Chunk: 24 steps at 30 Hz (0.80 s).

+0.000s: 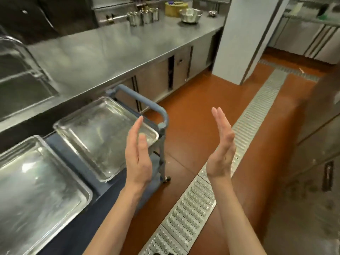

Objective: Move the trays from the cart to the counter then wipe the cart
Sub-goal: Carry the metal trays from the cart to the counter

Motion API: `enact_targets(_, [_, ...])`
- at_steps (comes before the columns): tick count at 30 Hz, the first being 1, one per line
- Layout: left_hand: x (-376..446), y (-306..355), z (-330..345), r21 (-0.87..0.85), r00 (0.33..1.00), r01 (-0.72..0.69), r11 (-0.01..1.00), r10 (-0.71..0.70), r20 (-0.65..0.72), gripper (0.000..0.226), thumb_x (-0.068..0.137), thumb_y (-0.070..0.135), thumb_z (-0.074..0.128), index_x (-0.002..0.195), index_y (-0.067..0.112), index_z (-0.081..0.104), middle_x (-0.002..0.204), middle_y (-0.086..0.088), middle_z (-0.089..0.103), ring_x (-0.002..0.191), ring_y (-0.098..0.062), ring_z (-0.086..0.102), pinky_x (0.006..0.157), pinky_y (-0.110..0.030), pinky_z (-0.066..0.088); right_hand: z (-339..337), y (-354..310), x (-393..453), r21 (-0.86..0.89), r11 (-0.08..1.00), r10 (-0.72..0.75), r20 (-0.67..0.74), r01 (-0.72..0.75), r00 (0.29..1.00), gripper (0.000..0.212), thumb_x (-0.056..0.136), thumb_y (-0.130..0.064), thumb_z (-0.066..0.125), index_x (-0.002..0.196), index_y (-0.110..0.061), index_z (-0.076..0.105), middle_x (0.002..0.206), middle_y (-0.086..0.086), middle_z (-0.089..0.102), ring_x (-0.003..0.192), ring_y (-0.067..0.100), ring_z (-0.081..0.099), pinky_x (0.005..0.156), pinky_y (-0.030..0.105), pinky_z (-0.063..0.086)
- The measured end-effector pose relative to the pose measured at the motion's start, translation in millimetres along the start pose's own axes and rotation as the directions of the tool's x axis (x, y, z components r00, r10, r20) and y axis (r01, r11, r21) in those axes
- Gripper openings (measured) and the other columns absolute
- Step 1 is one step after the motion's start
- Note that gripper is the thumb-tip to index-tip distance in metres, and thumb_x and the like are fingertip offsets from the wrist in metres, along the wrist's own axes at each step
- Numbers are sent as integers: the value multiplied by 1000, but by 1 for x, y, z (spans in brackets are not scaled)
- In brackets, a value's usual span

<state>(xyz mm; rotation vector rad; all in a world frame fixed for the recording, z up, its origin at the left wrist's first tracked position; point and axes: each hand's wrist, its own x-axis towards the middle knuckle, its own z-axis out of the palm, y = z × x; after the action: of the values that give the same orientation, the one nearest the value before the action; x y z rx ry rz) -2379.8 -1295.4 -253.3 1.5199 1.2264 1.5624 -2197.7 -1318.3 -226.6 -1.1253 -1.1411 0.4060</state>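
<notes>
Two shiny metal trays lie on the blue cart (77, 162) at the lower left: a far tray (103, 133) near the cart's handle (141, 102) and a near tray (36, 196) at the frame's left edge. The steel counter (103, 50) runs behind the cart. My left hand (138, 155) is raised with fingers straight, palm facing right, over the far tray's right corner and not touching it. My right hand (221, 146) is held up opposite it, palm facing left, above the floor. Both hands hold nothing.
A sink basin (20, 83) is set in the counter at the left. Metal canisters (143, 16), a steel bowl (190, 14) and a yellow container (174, 8) stand at the counter's far end. A metal drain grate (195, 205) crosses the orange floor. A white pillar (244, 34) stands beyond.
</notes>
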Motion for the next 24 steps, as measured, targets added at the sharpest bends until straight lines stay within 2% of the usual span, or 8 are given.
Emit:
enact_targets(3, [1,-8,-33,56,994,42,998,-36,-106,49,113,31,31,159,15,42,162,9,45,152,-2,35,121,-16,27,44,6,3,46,999,1,134,-7,991,84,105,-67,10,152,-8,47,157,1,51,151,11,39,124,27,27])
enact_targets(5, [-3,-12,-51,87,981,65,994,-48,-188,49,113,31,33,159,16,42,162,9,45,152,-2,35,122,-17,27,69,7,0,100,994,15,223,-39,975,82,106,-65,11,153,-8,47,158,-2,50,151,9,39,123,24,27])
enact_targets(9, [-17,-16,-89,152,937,118,981,-59,-345,49,112,32,34,158,16,44,162,8,47,152,-4,37,123,-19,28,113,3,-11,219,965,45,394,-142,918,64,109,-46,16,154,-12,47,156,-11,50,148,1,39,120,17,29])
enact_targets(14, [-39,-13,-137,178,854,178,968,-62,-517,50,112,33,33,158,14,44,162,7,46,151,-1,37,121,-16,28,161,-4,-36,286,947,-31,542,-149,840,58,109,-35,18,154,-11,45,157,-3,51,150,10,41,125,35,31])
enact_targets(17, [-54,-6,-167,185,799,180,966,-35,-600,49,113,33,33,157,16,44,161,7,47,152,-4,38,122,-18,30,184,-13,-54,307,940,-66,594,-151,802,57,111,-31,17,154,-10,46,157,-3,51,150,10,40,124,28,30])
enact_targets(19, [-64,-3,-188,208,767,184,961,-8,-642,48,114,31,32,156,15,45,160,6,49,151,-4,39,119,-15,31,199,-20,-68,309,938,-81,633,-155,770,55,112,-29,17,155,-11,45,158,-4,50,150,8,39,123,21,28])
enact_targets(24, [-89,-11,-239,264,711,236,935,19,-703,47,114,29,31,156,14,46,158,6,51,149,-3,41,120,-16,31,235,-30,-101,302,934,-81,699,-192,710,51,114,-27,17,155,-14,45,158,-6,50,150,7,39,123,23,29])
